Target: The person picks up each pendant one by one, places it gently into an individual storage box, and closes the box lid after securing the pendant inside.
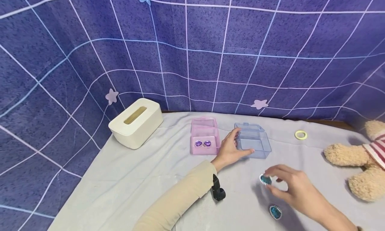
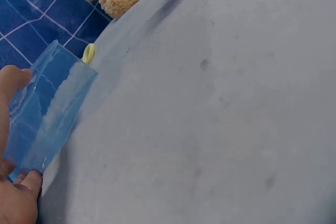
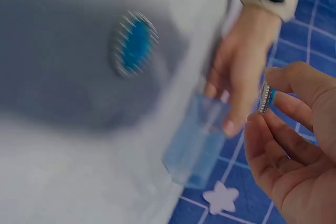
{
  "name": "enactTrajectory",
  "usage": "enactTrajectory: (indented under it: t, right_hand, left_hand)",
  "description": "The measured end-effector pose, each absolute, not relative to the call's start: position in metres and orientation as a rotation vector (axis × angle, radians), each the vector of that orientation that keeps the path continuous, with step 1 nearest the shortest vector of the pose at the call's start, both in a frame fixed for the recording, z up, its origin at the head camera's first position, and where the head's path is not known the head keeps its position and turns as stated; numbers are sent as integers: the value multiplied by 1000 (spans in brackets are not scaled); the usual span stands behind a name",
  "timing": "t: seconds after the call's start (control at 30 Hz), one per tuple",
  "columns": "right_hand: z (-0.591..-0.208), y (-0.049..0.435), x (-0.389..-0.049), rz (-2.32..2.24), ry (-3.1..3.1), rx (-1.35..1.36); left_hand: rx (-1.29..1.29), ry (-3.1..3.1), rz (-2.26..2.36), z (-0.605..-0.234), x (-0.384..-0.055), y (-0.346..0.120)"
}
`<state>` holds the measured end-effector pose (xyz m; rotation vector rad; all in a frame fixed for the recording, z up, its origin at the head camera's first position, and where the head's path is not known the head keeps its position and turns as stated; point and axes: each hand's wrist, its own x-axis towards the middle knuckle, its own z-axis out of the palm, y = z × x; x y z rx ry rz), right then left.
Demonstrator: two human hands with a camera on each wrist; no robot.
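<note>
My left hand (image 1: 230, 151) holds the open clear blue plastic box (image 1: 255, 145) at its left side, thumb at the front edge and fingers toward the back. In the left wrist view the same box (image 2: 50, 108) lies between thumb and fingers. My right hand (image 1: 296, 189) pinches a teal oval gem ornament with a rhinestone rim (image 1: 265, 180) above the cloth, in front of the box. The right wrist view shows this ornament (image 3: 265, 98) edge-on between thumb and fingertips. A second teal gem ornament (image 1: 275, 212) lies on the cloth below the right hand.
Left of the blue box stands an open pink box (image 1: 204, 151) with two purple gems (image 1: 207, 143). A cream tissue box (image 1: 135, 124) sits back left. At right are a yellow ring (image 1: 300, 135) and a teddy bear (image 1: 365, 167). A purple curtain (image 1: 204, 67) hangs behind.
</note>
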<state>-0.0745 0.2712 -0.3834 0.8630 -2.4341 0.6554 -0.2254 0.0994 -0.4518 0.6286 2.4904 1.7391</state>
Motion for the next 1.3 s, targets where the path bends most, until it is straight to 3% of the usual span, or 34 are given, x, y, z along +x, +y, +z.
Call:
enactTrajectory:
  t: [0.47,0.83,1.3]
  right_hand:
    - [-353,280,-137,616,-2492,613]
    - [-369,269,-183,734,-2656,577]
    - [-392,267,-213,717,-2803,664]
  left_hand:
    - [605,2556,1653,-453,-223,104]
    - [570,2565,1627,-452,-224,100]
    - [627,2488,1718,-451,-225,99]
